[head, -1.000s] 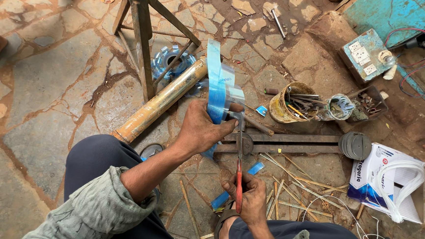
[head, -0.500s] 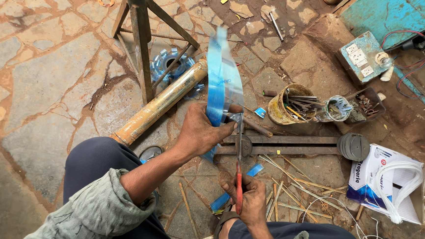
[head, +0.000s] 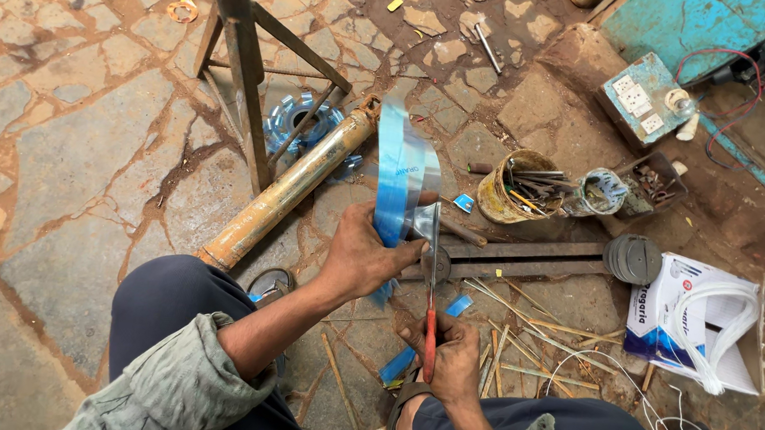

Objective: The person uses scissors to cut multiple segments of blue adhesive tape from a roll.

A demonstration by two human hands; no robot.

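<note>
My left hand (head: 364,256) grips a thin blue plastic sheet (head: 396,166) and holds it upright in front of me. My right hand (head: 450,355) is closed on the red handles of a pair of snips (head: 431,289). The snips' metal blades point up and meet the sheet's lower right edge. Small blue offcuts (head: 459,305) lie on the stone floor under my hands. I sit low with both knees in view at the bottom.
A long rusty yellow cylinder (head: 289,186) lies diagonally at the left, beside a metal stand's legs (head: 243,65). A tin of tools (head: 511,189), a switch box (head: 643,100), a steel bar (head: 521,257), a white bag (head: 696,321) and scattered sticks sit to the right.
The blue sheet has turned in my left hand and now stands more edge-on and upright. The snips stay at its lower edge in my right hand.
</note>
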